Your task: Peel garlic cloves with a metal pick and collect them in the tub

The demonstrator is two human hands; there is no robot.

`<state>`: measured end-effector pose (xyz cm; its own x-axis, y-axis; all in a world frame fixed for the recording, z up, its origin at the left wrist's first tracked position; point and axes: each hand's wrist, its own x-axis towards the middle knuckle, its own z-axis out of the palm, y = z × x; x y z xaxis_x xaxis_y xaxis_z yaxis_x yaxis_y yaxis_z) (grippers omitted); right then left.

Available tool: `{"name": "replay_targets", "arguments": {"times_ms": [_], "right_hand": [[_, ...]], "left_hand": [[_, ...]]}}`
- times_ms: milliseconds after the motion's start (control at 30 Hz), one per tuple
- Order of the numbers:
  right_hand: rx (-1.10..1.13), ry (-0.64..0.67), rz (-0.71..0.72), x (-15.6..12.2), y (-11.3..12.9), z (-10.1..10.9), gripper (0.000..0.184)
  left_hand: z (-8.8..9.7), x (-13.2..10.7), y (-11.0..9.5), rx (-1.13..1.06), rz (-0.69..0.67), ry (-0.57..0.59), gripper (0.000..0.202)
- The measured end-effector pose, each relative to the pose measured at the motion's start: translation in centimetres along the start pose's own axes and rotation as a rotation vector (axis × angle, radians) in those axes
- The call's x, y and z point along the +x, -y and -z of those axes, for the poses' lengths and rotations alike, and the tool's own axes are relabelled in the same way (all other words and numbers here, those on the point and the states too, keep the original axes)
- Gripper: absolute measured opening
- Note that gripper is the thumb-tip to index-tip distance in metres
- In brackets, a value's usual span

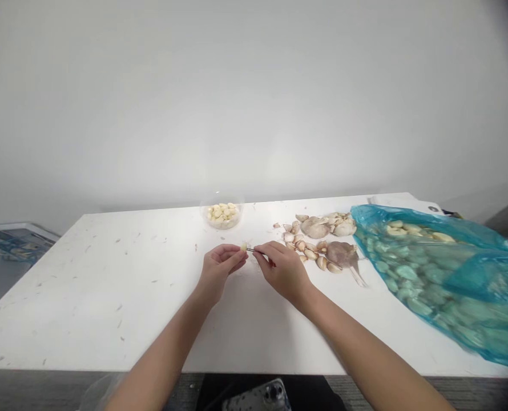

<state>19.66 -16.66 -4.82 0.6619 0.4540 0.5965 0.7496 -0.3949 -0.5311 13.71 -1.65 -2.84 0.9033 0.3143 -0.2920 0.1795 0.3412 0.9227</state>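
My left hand (222,266) pinches a pale garlic clove (244,246) between thumb and fingertips, above the middle of the white table. Closed around a thin metal tool (250,250), my right hand (281,267) holds its tip against or very near the clove. Most of the tool is hidden by the fingers, so its kind is unclear. Just right of my right hand lie several unpeeled garlic cloves (310,254) and whole garlic bulbs (343,253). Behind my hands stands a clear round bowl (222,224) with peeled cloves in it.
A blue plastic bag (459,279) full of garlic covers the table's right side. Bits of dry skin (119,307) are scattered over the white table (87,331). A wall (254,103) rises behind it. Below the front edge, a phone (258,397) rests on my lap.
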Motion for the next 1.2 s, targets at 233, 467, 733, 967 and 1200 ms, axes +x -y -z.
{"name": "replay_targets", "arguments": {"times_ms": [233,467,733,967,1200], "right_hand": [[-0.023,-0.01,0.014,-0.06,0.18,0.02,0.018],[-0.025,-0.017,0.022,0.01,0.18,0.1,0.02],[-0.047,-0.039,0.017,0.12,0.22,0.33,0.019],[-0.126,-0.088,0.05,0.22,0.14,0.47,0.016],[-0.135,-0.064,0.111,-0.09,0.19,0.11,0.015]], "left_hand": [[-0.23,-0.07,-0.07,0.043,-0.044,-0.029,0.038],[-0.04,-0.04,0.14,0.072,-0.058,-0.018,0.037],[-0.04,0.04,0.17,0.058,-0.035,0.01,0.037],[0.15,-0.01,0.11,-0.027,0.025,0.002,0.038],[0.12,0.18,0.11,-0.048,0.039,0.019,0.041]]}}
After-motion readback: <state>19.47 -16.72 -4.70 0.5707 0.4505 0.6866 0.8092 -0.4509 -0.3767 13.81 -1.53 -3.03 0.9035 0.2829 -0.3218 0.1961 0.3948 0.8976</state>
